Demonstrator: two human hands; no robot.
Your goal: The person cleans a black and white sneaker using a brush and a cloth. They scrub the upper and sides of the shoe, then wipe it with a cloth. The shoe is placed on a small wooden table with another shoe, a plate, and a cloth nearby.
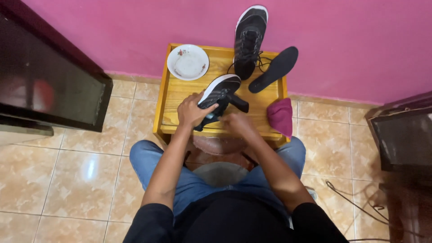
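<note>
A black sneaker with a white sole (219, 96) lies tilted at the near edge of the small yellow wooden table (177, 92), gripped by the left hand (192, 110); the right hand (237, 121) grips its dark insole. Pink wall (135, 31) behind, beige floor tiles (67, 171) below.

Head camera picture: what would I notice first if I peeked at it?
The bright pink wall behind a small yellow wooden table. Over its front edge, the left hand and right hand hold a black shoe. A second shoe leans against the wall, by a white bowl.
</note>
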